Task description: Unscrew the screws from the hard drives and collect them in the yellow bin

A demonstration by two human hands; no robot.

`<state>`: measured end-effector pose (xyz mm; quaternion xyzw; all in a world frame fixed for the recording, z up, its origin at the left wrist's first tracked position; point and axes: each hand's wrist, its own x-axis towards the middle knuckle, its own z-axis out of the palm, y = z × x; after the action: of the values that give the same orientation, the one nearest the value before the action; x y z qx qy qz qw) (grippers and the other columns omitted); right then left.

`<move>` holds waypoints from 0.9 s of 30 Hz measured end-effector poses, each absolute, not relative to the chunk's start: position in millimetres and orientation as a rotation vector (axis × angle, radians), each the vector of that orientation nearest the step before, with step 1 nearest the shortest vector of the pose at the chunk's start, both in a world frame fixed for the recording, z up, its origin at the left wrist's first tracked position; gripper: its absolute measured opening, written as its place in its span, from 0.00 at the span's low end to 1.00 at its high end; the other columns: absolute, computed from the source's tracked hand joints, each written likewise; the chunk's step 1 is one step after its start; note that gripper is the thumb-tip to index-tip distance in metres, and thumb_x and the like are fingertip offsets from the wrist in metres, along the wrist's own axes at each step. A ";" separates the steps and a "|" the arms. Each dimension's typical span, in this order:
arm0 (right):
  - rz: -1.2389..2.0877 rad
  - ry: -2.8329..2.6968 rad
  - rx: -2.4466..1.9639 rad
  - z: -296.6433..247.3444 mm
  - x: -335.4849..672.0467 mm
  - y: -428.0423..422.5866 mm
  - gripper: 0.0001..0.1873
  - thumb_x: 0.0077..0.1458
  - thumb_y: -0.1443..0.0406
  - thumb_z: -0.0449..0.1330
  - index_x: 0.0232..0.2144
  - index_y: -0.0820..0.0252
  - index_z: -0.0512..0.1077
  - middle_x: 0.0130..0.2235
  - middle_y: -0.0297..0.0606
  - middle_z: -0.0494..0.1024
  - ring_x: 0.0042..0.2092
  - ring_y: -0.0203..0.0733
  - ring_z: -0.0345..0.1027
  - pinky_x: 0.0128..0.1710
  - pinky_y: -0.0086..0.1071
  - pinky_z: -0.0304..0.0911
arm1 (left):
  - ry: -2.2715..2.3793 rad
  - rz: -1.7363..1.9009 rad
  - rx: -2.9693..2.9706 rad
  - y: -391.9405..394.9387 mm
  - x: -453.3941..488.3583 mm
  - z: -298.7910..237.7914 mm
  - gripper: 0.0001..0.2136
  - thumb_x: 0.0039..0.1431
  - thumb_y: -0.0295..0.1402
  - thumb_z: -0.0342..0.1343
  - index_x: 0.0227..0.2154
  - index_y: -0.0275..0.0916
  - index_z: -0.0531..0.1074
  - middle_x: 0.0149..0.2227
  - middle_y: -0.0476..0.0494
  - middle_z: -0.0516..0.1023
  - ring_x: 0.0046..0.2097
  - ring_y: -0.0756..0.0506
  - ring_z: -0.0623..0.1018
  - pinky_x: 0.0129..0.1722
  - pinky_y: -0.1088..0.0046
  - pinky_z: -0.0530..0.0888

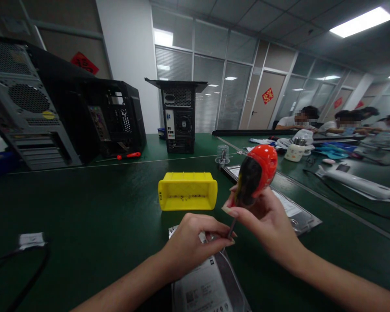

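Observation:
My right hand [266,221] is closed round a screwdriver with a red and black handle [255,175], held upright and tilted, its thin shaft pointing down to a hard drive [204,286] lying flat on the green table. My left hand [190,245] rests on the drive's top edge, fingers curled and pinched beside the screwdriver tip; what they pinch is too small to make out. A yellow plastic bin [187,190] stands just behind the hands, with several small dark screws along its bottom.
Computer cases stand at the back: a grey one [22,108], a black one [117,117] and a black one [179,117] in the middle. A red screwdriver [130,155] lies by them. A clear bag [292,208] lies to the right. Other people sit far right.

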<state>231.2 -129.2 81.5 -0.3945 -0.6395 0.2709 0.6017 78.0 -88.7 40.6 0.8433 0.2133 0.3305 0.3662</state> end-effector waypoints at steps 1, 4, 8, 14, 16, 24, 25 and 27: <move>0.649 -1.498 -0.897 81.2 232.2 -129.0 0.13 0.47 0.64 0.66 0.34 0.57 0.67 0.30 0.32 0.73 0.32 0.36 0.69 0.34 0.28 0.66 | 0.546 0.853 2.179 -88.5 77.8 40.1 0.05 0.55 0.26 0.61 0.34 0.35 0.80 0.32 0.44 0.82 0.33 0.47 0.78 0.33 0.75 0.71; 0.731 -1.567 -0.866 79.9 236.9 -127.9 0.11 0.51 0.63 0.64 0.37 0.56 0.68 0.31 0.31 0.73 0.34 0.35 0.68 0.35 0.27 0.65 | 0.561 0.857 2.203 -87.9 77.9 39.2 0.06 0.55 0.27 0.61 0.35 0.35 0.80 0.31 0.44 0.81 0.31 0.48 0.77 0.30 0.76 0.70; 0.927 -1.656 -0.767 78.2 244.3 -128.7 0.17 0.60 0.59 0.55 0.51 0.50 0.63 0.38 0.32 0.73 0.41 0.34 0.68 0.44 0.28 0.63 | 0.548 0.828 2.228 -88.3 78.2 40.0 0.06 0.57 0.28 0.58 0.35 0.35 0.80 0.31 0.44 0.81 0.31 0.48 0.77 0.31 0.75 0.70; 1.053 -1.635 -0.678 77.1 248.2 -130.0 0.24 0.64 0.54 0.46 0.60 0.48 0.53 0.44 0.34 0.73 0.46 0.38 0.65 0.51 0.33 0.58 | 0.563 0.793 2.248 -89.6 77.7 42.2 0.07 0.58 0.28 0.57 0.35 0.34 0.80 0.29 0.44 0.81 0.29 0.48 0.76 0.30 0.75 0.69; 1.016 -1.645 -0.696 77.9 247.4 -128.5 0.19 0.64 0.56 0.47 0.56 0.49 0.60 0.44 0.35 0.74 0.46 0.38 0.65 0.52 0.33 0.58 | 0.577 0.800 2.244 -89.1 77.4 41.8 0.07 0.58 0.29 0.58 0.36 0.35 0.80 0.29 0.44 0.80 0.29 0.49 0.76 0.30 0.75 0.69; 0.973 -1.557 -0.738 81.1 242.0 -123.2 0.14 0.55 0.58 0.60 0.42 0.57 0.67 0.33 0.36 0.77 0.35 0.37 0.71 0.36 0.30 0.67 | 0.533 0.822 2.174 -88.3 77.9 39.5 0.08 0.56 0.26 0.59 0.38 0.35 0.79 0.33 0.44 0.82 0.34 0.48 0.79 0.34 0.76 0.71; 0.981 -1.548 -0.736 80.9 241.5 -123.3 0.13 0.54 0.59 0.61 0.40 0.57 0.68 0.32 0.35 0.76 0.34 0.37 0.71 0.34 0.29 0.67 | 0.516 0.833 2.150 -88.1 77.8 39.3 0.07 0.55 0.26 0.60 0.37 0.35 0.79 0.34 0.43 0.82 0.35 0.48 0.79 0.36 0.75 0.72; 0.992 -1.545 -0.733 80.5 240.2 -124.1 0.12 0.52 0.60 0.62 0.38 0.58 0.68 0.31 0.34 0.75 0.33 0.36 0.70 0.31 0.28 0.66 | 0.511 0.855 2.111 -87.5 77.2 38.9 0.06 0.51 0.28 0.64 0.34 0.34 0.79 0.34 0.43 0.82 0.36 0.47 0.79 0.38 0.75 0.72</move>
<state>240.2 -124.1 80.5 -0.3099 -0.6526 0.4190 0.5501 77.2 -87.5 38.9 0.8316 0.2014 0.3368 0.3930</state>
